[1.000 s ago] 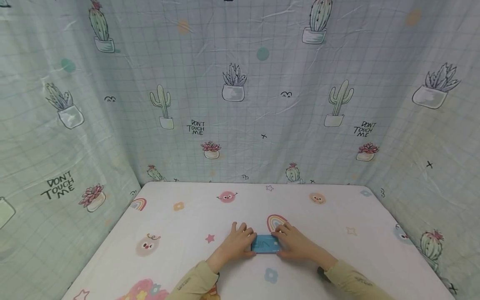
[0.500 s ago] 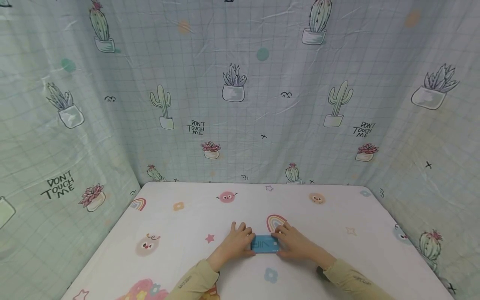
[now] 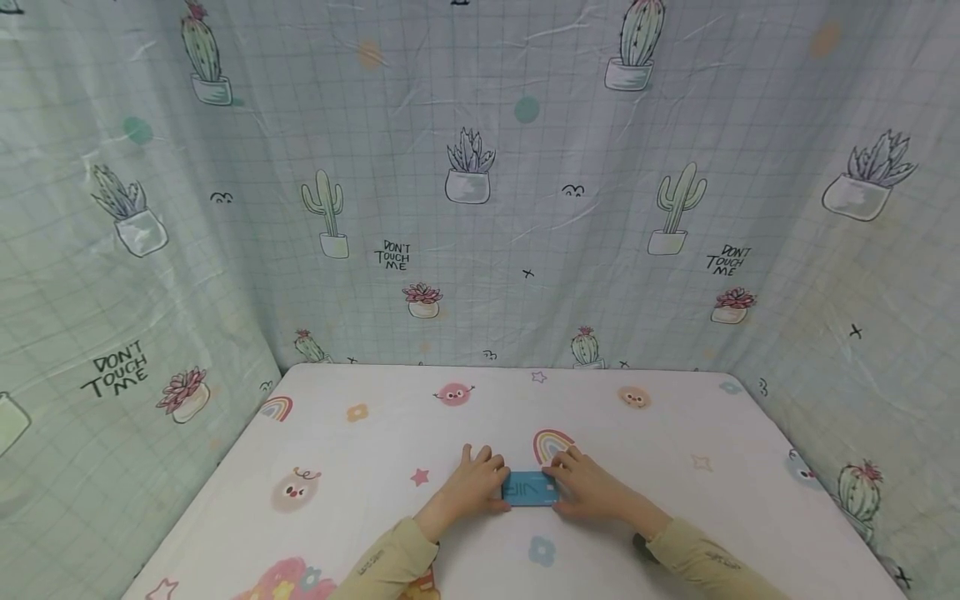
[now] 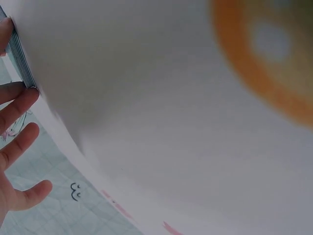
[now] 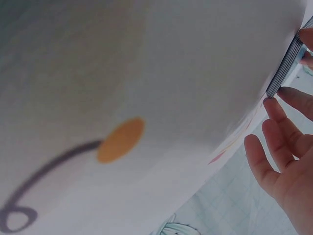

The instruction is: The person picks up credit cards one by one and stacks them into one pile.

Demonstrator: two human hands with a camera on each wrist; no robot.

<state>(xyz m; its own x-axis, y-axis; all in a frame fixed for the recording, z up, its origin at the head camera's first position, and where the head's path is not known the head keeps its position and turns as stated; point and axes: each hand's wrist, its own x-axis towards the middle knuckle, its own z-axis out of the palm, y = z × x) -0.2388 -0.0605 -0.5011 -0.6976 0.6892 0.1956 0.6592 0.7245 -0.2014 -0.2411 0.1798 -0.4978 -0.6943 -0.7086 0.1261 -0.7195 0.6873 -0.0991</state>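
Note:
A stack of blue cards, the top one printed with "VIP" that reads upside down, lies flat near the middle of the table in the head view. My left hand grips its left end between thumb and fingers. At the right end, my right hand pinches the stack in the same way. Seen side-on in the left wrist view, the stack shows several thin layers, with left fingertips at its corner. The right wrist view likewise has the layered stack edge between thumb and fingers, the other right fingers spread below.
The white table is covered with printed stars, rainbows and faces. Cactus-printed curtains hang behind it and along both sides. A dark object shows under the right wrist.
The left fingertips have drawn back very slightly from the top card since the first frame. Otherwise both hands and the cards have stayed in place.

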